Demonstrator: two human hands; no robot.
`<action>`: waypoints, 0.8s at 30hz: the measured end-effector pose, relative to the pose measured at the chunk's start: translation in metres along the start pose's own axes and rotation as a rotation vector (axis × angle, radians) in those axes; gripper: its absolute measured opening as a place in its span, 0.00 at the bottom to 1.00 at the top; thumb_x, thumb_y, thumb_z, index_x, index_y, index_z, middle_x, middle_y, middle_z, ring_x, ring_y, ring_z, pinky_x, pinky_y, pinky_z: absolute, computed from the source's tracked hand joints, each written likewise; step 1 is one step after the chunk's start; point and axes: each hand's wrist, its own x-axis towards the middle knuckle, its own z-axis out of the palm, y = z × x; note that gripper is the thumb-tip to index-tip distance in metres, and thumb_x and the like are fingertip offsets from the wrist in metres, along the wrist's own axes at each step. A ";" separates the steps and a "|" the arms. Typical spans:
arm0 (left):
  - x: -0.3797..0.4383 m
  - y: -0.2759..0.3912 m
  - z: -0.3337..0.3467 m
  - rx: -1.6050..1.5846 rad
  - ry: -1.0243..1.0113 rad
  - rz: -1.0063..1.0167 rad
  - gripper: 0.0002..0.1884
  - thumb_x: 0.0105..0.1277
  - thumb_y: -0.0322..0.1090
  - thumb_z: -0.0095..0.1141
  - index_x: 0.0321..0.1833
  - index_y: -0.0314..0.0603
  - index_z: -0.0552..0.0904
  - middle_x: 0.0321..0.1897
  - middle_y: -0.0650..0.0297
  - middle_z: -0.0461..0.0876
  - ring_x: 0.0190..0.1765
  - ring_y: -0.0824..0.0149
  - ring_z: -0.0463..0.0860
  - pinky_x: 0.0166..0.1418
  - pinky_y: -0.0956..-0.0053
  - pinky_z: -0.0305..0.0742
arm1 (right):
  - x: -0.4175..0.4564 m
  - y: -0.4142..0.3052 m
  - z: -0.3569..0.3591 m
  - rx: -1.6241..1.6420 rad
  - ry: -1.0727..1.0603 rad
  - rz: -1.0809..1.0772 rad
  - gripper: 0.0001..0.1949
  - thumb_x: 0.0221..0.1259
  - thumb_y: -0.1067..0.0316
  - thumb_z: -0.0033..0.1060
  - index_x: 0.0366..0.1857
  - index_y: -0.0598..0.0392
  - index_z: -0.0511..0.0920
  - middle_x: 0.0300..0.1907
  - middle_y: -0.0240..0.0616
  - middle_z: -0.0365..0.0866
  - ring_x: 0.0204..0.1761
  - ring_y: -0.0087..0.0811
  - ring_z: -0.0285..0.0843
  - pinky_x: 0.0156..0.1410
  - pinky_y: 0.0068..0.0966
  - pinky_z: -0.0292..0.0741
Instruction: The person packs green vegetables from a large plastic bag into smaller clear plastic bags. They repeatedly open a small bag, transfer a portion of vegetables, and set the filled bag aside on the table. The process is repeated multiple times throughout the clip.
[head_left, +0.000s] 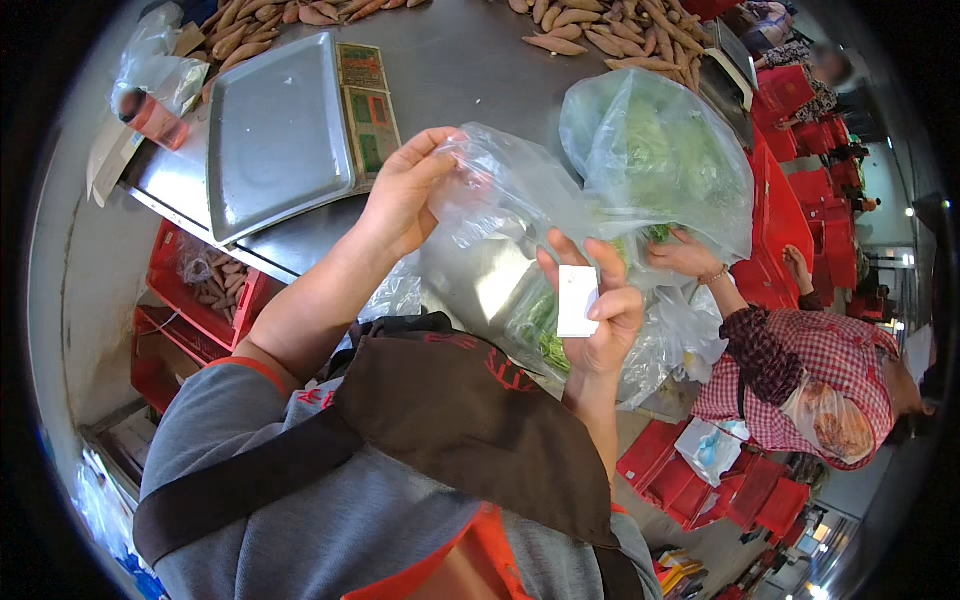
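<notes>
My left hand (409, 191) pinches one end of a clear plastic bag (517, 176) above the steel table. The bag looks thin and crumpled, stretching toward my right hand (611, 315). Fingers of that right hand are curled, with a small white label (577, 300) held against them. Whether they also grip the bag's edge is hard to see. Beyond them lies a large clear bag of leafy green vegetables (652, 142). Another bag of greens (551, 337) sits just below, partly hidden by my right hand.
A co-worker's hand (686, 255) touches the large bag. A metal scale tray (277, 142) stands at left, near a bottle of pink liquid (154, 120). Sweet potatoes (615, 34) lie piled at the back. Red crates (202, 277) flank the steel table (465, 67).
</notes>
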 end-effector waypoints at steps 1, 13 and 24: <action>0.001 0.000 -0.001 0.005 0.025 -0.014 0.10 0.63 0.25 0.46 0.48 0.39 0.73 0.36 0.61 0.78 0.39 0.66 0.80 0.44 0.66 0.79 | -0.001 0.000 0.000 0.063 0.006 0.034 0.12 0.57 0.61 0.62 0.28 0.53 0.68 0.60 0.48 0.65 0.63 0.60 0.59 0.65 0.60 0.58; 0.006 0.001 -0.012 -0.085 0.128 -0.134 0.05 0.65 0.26 0.46 0.42 0.39 0.74 0.27 0.64 0.75 0.35 0.64 0.80 0.40 0.69 0.77 | -0.161 -0.164 -0.122 -0.880 0.487 0.681 0.07 0.58 0.66 0.55 0.35 0.58 0.75 0.23 0.33 0.75 0.24 0.27 0.72 0.35 0.26 0.71; 0.015 -0.014 -0.010 0.005 0.031 -0.167 0.06 0.66 0.29 0.48 0.41 0.40 0.77 0.27 0.69 0.77 0.28 0.77 0.75 0.31 0.82 0.72 | -0.155 -0.053 -0.092 -1.005 0.706 0.844 0.18 0.59 0.59 0.59 0.47 0.62 0.73 0.31 0.38 0.78 0.27 0.22 0.72 0.33 0.20 0.71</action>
